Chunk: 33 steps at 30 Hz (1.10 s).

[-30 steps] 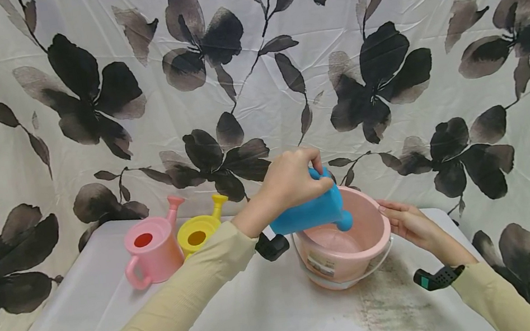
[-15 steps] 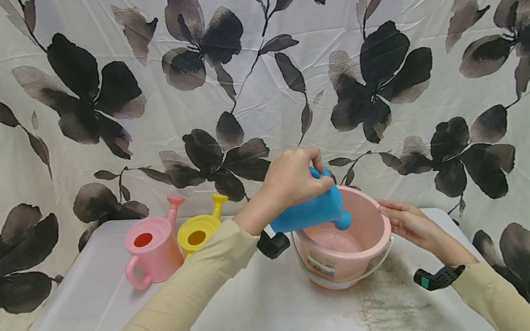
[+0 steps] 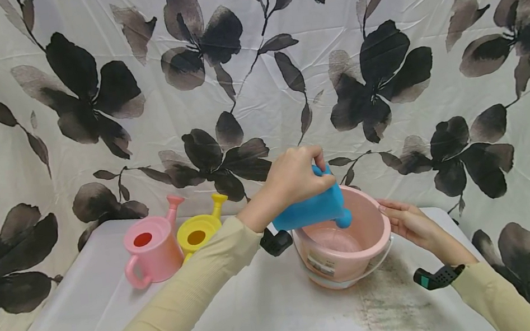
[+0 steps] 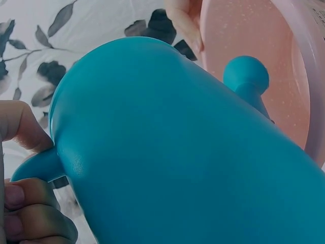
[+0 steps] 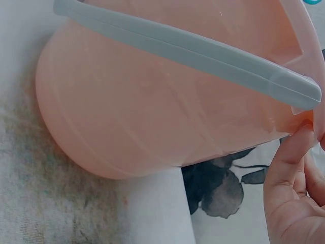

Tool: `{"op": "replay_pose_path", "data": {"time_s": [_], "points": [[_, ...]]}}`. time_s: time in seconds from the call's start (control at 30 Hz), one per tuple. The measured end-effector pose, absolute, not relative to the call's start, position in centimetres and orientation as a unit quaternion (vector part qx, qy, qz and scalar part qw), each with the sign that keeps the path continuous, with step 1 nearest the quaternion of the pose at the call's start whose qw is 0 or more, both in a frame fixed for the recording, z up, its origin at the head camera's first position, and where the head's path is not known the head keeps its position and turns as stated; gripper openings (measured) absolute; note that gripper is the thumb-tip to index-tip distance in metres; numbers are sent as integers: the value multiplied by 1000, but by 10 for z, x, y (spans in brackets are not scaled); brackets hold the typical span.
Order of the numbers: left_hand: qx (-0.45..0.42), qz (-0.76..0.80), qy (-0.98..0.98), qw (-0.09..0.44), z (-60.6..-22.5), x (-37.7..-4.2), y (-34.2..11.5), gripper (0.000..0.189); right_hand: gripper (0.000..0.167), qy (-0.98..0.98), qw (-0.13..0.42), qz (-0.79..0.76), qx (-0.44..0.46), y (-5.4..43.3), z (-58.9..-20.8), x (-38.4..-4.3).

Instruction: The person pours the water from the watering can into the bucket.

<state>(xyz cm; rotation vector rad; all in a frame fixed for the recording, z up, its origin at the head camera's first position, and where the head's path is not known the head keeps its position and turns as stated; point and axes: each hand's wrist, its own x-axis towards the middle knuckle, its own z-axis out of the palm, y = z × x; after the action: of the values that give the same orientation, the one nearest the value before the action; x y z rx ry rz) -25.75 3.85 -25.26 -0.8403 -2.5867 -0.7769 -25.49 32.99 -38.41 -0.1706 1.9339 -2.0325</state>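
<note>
Left sleeve [image 3: 179, 313] partly hides yellow can [image 3: 195, 224] beside pink can [image 3: 165, 258]; only head view shows both cans. Left grip [image 3: 297, 175] holds blue can [image 3: 309, 212], right grip [image 3: 413, 226] holds bucket [image 3: 352, 266].

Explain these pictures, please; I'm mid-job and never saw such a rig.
There is no robot, just a person's bare hands. The wide pictures come from a camera on the head, looking forward and down; each close one from a wrist camera. The left hand grips a tilted blue watering can by its handle, the spout at the opening of the pink bucket. The right hand holds the bucket's rim. Further left, on the white surface, stand a pink watering can and a yellow watering can.
</note>
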Motion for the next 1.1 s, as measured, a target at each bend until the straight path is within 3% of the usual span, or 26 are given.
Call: {"op": "replay_pose_path", "data": {"time_s": [1.1], "points": [[-300, -247, -909, 152, -252, -252, 44, 17, 67, 666, 167, -723, -77, 333, -386, -254]]}}
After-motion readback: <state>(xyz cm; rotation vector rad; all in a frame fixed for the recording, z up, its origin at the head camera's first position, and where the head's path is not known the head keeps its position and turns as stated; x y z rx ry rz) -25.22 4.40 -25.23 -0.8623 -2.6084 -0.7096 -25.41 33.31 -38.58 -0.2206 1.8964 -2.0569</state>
